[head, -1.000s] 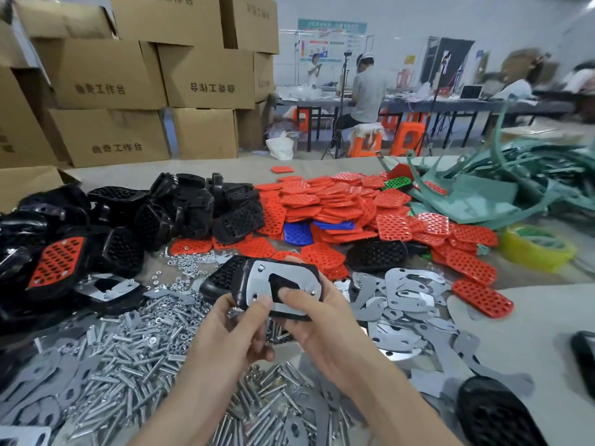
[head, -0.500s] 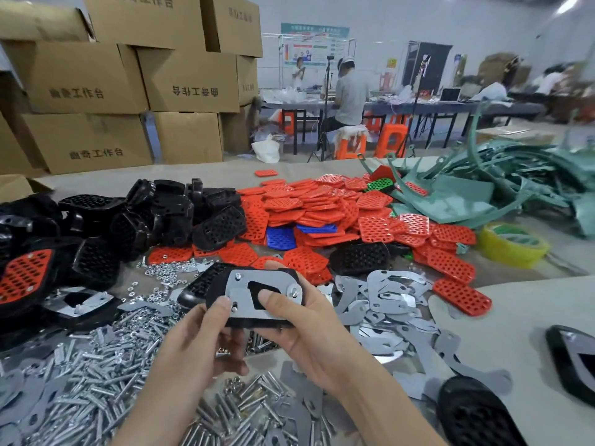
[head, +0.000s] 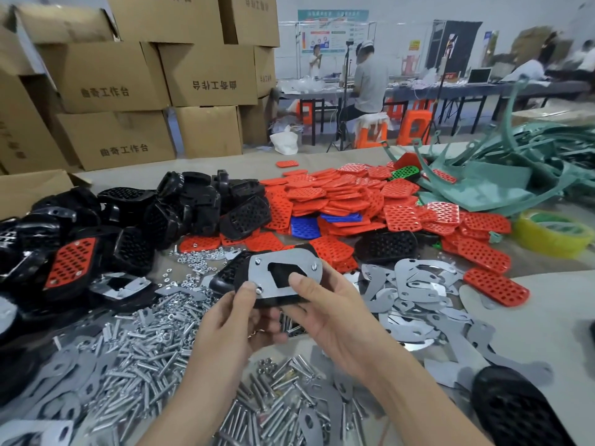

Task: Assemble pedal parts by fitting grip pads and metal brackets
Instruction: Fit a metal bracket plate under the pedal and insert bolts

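Both hands hold one black pedal body [head: 273, 299] above the table, its underside up, with a grey metal bracket [head: 285, 268] lying on it and screw heads showing at three corners. My left hand [head: 238, 323] grips its lower left edge, thumb on the bracket by a screw. My right hand [head: 325, 312] grips the lower right, thumb pressing beside the bracket's middle cut-out. A heap of red grip pads [head: 354, 201] lies behind, with loose grey brackets [head: 415, 284] to the right.
Bolts and nuts [head: 145, 342] cover the near left of the table. Black pedal bodies [head: 145, 214] pile up at the left, one with a red pad [head: 70, 262]. A yellow tape roll [head: 552, 233] and green plastic scrap [head: 515, 175] sit far right. Cardboard boxes [head: 128, 91] stand behind.
The pedal has tilted slightly in my hands and my thumbs have shifted on the bracket. The camera has turned a little to the left.
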A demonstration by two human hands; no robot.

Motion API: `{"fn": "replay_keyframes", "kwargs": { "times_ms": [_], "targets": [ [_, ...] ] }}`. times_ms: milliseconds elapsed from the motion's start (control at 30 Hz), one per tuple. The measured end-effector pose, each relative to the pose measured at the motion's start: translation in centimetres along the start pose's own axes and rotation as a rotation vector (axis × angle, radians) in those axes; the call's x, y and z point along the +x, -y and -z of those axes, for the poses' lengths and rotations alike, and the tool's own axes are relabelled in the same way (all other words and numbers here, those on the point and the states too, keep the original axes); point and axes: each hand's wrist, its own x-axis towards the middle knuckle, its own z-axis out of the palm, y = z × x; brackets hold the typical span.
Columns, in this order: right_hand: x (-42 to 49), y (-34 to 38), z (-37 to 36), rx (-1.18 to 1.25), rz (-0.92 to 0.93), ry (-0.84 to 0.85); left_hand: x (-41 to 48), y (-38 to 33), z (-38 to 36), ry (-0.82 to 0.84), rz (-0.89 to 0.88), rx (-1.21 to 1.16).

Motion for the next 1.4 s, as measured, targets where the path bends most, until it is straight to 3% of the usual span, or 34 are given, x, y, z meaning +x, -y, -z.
{"fn": "replay_keyframes", "kwargs": {
  "times_ms": [167,767,1100,1267,1400],
  "targets": [
    [0.0,-0.4,-0.2,-0.079,0.064,-0.043,-0.1,-0.2,-0.1,0.061,0.074,-0.133],
    [0.1,0.1,0.2,-0.14,0.002,-0.077,0.0,-0.1,0.2,0.089,0.023,0.104],
    [-0.3,-1.1,-1.0,-0.05,0.048,-0.1,-0.2,0.1,0.0,0.057,0.037,0.059],
    [0.2,-0.9,-0.4,-0.016,0.078,-0.186,-0.5,-0.2,0.5,0.134,-0.021,0.24],
    [0.4,0.3,0.3,-0.018,0.131,-0.232,-0.6,0.4,1.5,0.088,-0.376,0.889]
  ]
}}
